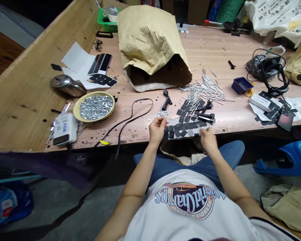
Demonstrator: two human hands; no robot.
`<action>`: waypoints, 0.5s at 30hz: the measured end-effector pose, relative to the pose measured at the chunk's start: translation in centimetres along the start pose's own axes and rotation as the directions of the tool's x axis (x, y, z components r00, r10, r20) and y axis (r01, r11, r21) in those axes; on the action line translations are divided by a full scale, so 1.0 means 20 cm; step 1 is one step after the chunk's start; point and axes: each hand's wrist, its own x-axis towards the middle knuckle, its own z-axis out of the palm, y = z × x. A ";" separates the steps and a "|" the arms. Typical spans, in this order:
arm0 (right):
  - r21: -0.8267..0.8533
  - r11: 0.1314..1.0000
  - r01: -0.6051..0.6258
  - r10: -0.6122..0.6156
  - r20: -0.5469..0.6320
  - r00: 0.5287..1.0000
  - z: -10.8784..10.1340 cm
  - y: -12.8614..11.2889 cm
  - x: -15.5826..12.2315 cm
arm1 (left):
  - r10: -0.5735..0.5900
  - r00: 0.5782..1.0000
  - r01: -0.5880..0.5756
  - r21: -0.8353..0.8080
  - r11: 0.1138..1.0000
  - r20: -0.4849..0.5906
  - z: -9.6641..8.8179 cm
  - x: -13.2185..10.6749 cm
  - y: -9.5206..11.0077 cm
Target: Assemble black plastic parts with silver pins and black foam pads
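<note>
My left hand (157,130) is at the table's front edge, thumb and fingertips pinched together. Anything between them is too small to make out. Just beyond it lies a small scatter of tiny metal pieces (160,113) with a black plastic part (167,102) behind. My right hand (208,139), slightly blurred, is curled closed near the edge; what it holds is hidden. Between the hands lies a grey sheet of black adhesive pads (185,126). Several black plastic parts (206,117) lie beyond my right hand. Behind them is a loose pile of thin metal rods (207,88).
A large brown paper sack (150,40) lies with its mouth toward me. At left are a yellow bowl (76,112) of small metal pieces, a metal canister (67,85) and a white box (65,130). A black strap (130,117) crosses the table. A purple tray (239,85) sits right.
</note>
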 end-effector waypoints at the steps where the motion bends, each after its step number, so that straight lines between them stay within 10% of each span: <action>1: 0.032 0.995 0.092 -0.093 0.029 0.995 0.02 -0.01 -0.01 | 0.000 1.000 0.000 -0.005 1.000 -0.001 0.00 0.00 0.00; 4: 0.085 0.973 0.213 -0.210 -0.040 0.977 0.05 0.01 -0.01 | 0.014 0.999 -0.014 -0.004 1.000 0.029 0.01 -0.01 0.01; 7: 0.050 0.999 0.005 0.005 -0.199 0.980 0.03 0.09 0.04 | 0.029 1.000 -0.029 0.011 1.000 0.008 0.00 -0.01 0.01; 15: 0.258 0.953 0.160 -0.162 -0.014 0.987 0.09 0.00 0.02 | 0.060 0.998 -0.060 0.015 0.998 0.036 0.04 -0.03 0.03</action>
